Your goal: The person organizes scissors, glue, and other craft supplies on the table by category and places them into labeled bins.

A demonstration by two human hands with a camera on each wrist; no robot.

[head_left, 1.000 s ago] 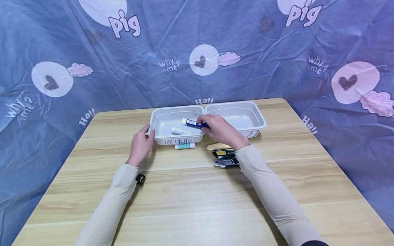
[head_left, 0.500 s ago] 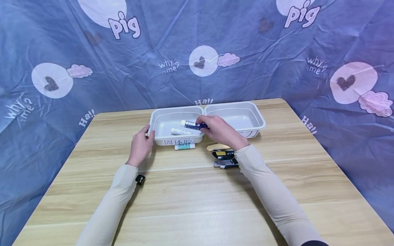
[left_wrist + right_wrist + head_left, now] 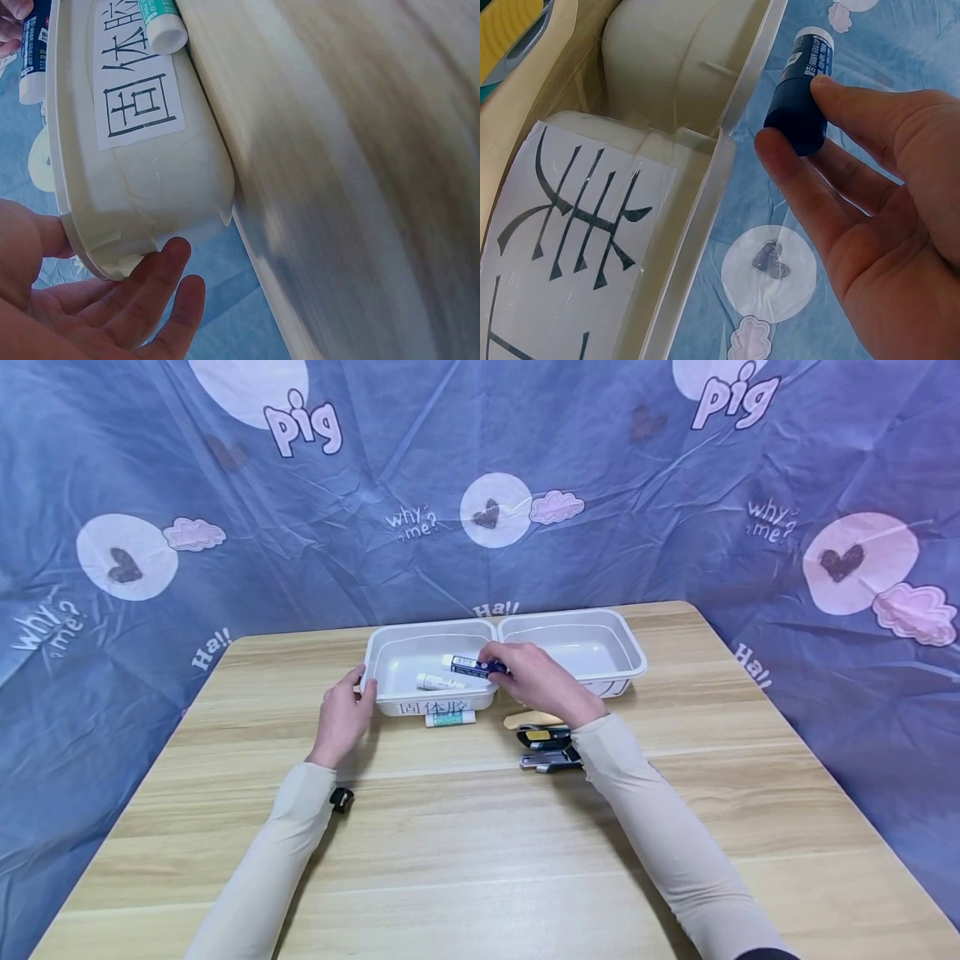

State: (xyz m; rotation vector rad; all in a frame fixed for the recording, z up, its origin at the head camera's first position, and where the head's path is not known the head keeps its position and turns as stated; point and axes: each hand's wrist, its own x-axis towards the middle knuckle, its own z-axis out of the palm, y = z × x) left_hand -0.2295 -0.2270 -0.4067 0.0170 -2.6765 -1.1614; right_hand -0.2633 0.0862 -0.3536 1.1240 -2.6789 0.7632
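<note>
My right hand (image 3: 538, 678) pinches a dark blue glue stick (image 3: 804, 90) with a white end, between thumb and fingers. The glue stick is over the left white plastic bin (image 3: 390, 690), its white end pointing left. My left hand (image 3: 344, 717) grips that bin at its left front corner, thumb and fingers around the rim (image 3: 75, 244). Inside the bin lies a white glue stick (image 3: 437, 682). A green and white glue stick (image 3: 450, 718) lies on the table along the bin's front, below a paper label with Chinese characters (image 3: 139, 109).
A second white bin (image 3: 577, 652) stands against the first on the right, also labelled. In front of it lie a tan object (image 3: 531, 719), a black and yellow cutter (image 3: 542, 737) and a stapler (image 3: 547, 760), partly hidden by my right forearm. A blue patterned cloth (image 3: 480, 568) hangs behind the table.
</note>
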